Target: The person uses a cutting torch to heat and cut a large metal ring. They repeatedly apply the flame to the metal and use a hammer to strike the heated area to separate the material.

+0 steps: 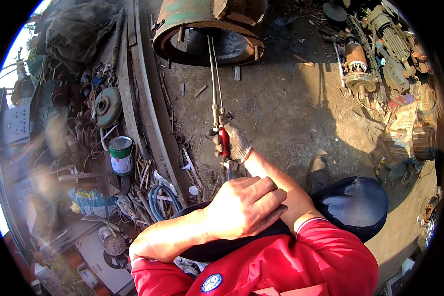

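Observation:
My right hand [238, 140], in a dirty work glove, is closed around the red handle of a gas cutting torch [215, 93]. The torch's long thin metal tubes point away from me, and their far end overlaps the opening of a rusty green cylindrical metal housing [182, 22]. Whether the tip touches the housing I cannot tell. My bare left hand [249, 204] lies across in front of my right forearm, its fingers curled in. What those fingers hold, if anything, is hidden. A hose leads back from the torch handle and disappears behind my left hand.
Long metal beams [148, 89] run along the left, beside a green-and-white can [121, 155], a coiled blue hose [163, 202] and scrap. At right lie a motor rotor [357, 64], finned motor casings [392, 34] and a loose glove [365, 128]. Debris litters the concrete floor [281, 98].

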